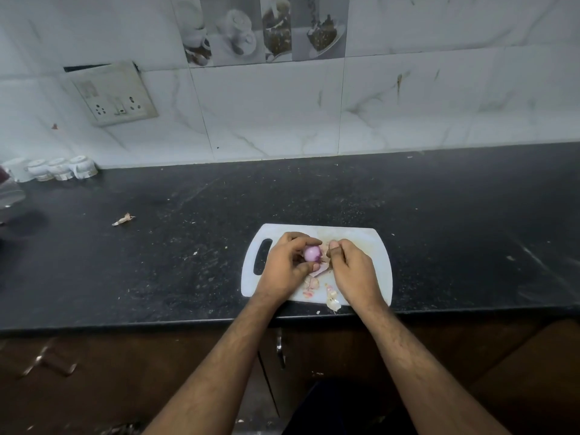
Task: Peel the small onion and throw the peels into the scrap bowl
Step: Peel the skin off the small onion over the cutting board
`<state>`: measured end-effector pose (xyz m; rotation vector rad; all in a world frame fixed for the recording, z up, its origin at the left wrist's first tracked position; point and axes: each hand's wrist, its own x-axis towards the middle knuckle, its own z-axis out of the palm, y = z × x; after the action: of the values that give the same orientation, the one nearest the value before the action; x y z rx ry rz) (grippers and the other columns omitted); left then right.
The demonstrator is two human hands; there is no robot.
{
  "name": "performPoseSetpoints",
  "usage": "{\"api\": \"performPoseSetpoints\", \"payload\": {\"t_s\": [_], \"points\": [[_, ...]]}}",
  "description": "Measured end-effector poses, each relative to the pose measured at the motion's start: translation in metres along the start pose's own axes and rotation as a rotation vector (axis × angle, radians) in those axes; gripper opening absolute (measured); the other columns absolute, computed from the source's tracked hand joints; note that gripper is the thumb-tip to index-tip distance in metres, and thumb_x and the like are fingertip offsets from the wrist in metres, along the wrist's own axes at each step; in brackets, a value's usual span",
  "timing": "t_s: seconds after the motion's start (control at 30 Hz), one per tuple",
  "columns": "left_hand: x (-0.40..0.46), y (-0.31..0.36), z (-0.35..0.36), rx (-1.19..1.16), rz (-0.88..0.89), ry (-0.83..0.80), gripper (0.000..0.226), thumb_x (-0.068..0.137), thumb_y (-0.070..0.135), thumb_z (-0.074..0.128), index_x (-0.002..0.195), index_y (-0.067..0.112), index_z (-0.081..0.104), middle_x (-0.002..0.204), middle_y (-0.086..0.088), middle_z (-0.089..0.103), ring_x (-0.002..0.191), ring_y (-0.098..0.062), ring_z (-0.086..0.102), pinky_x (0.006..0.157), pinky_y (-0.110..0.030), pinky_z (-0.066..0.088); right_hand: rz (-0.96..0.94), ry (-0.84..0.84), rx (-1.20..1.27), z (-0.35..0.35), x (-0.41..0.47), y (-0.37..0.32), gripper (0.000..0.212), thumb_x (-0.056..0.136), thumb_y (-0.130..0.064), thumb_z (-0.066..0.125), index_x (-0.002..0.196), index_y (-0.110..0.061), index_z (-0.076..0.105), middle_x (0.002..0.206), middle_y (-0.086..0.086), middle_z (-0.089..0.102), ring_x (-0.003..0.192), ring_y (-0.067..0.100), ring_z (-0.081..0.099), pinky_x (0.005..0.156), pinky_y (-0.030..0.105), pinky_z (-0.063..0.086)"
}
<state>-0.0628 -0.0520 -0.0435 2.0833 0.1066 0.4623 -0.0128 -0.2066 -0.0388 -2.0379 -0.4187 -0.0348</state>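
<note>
We see both of our bare hands working over a white plastic cutting board point(373, 246) with a slot handle at its left end, which lies flat on the black speckled stone tabletop point(188, 233) close to its front edge. Our left hand point(287, 268) is curled around a small, round, purple-pink onion point(312, 254), held between the fingertips above it and the thumb below it, just over the board's middle. The onion's visible side looks smooth and glossy, with a pale patch at its top. Our right hand point(353, 271) sits just beside the onion, its fingers bent inward and its thumb and forefinger pinched together near a strip of pinkish onion skin point(323, 269) that hangs under the onion; we cannot tell whether the pinch actually grips that strip. Loose papery onion peels point(312, 285) in pale pink and cream lie on the board between our wrists, and one larger whitish curl point(333, 303) rests at the board's near edge. Another scrap of dry peel point(123, 219) lies well apart on the tabletop to the left. At the far left, against the white marble-patterned wall tiles point(282, 111), stand several small white cups point(61, 168) turned upside down. A cream switch-and-socket plate point(114, 97) hangs tilted on the wall above them.
</note>
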Motion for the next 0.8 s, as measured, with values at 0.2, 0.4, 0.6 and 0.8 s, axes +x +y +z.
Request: {"api": "performPoseSetpoints", "payload": {"t_s": [0.2,0.4,0.6,0.8], "points": [[-0.004,0.006,0.000,-0.211,-0.091,-0.003,0.071,0.081,-0.010,0.082,0.139,0.016,0.048,0.127,0.002,0.065,0.111,-0.007,0.073,0.090,-0.023,0.060,-0.067,-0.075,-0.022,0.005,0.001,0.003,0.033,0.099,-0.050,0.057,0.121,-0.028,0.067,0.106,-0.016,0.071,0.094,-0.003,0.064,0.076,0.013,0.047],[-0.003,0.000,-0.002,-0.276,-0.114,0.028,0.045,0.088,-0.010,0.076,0.125,0.012,0.063,0.129,-0.002,0.070,0.117,-0.010,0.073,0.101,-0.033,0.060,-0.075,-0.087,0.113,0.000,0.002,0.005,0.032,0.094,-0.038,0.070,0.124,-0.027,0.066,0.110,-0.017,0.072,0.099,-0.004,0.066,0.084,0.011,0.049],[-0.006,0.003,0.000,-0.076,0.004,0.016,0.035,0.099,0.015,0.071,0.133,0.024,0.071,0.121,0.010,0.078,0.113,-0.002,0.071,0.104,-0.034,0.057,0.044,-0.009,0.402,-0.005,0.004,0.007,0.026,0.091,-0.030,0.075,0.116,-0.025,0.069,0.105,-0.009,0.076,0.096,0.003,0.071,0.083,0.020,0.056],[-0.002,0.002,0.003,0.089,-0.098,0.002,0.051,0.101,0.026,0.068,0.150,0.022,0.057,0.163,0.001,0.047,0.157,-0.013,0.030,0.130,-0.046,0.026,0.131,0.112,0.295,-0.019,0.036,0.007,0.025,0.091,-0.038,0.075,0.110,-0.023,0.070,0.098,-0.007,0.073,0.092,0.006,0.069,0.078,0.023,0.053]]}}
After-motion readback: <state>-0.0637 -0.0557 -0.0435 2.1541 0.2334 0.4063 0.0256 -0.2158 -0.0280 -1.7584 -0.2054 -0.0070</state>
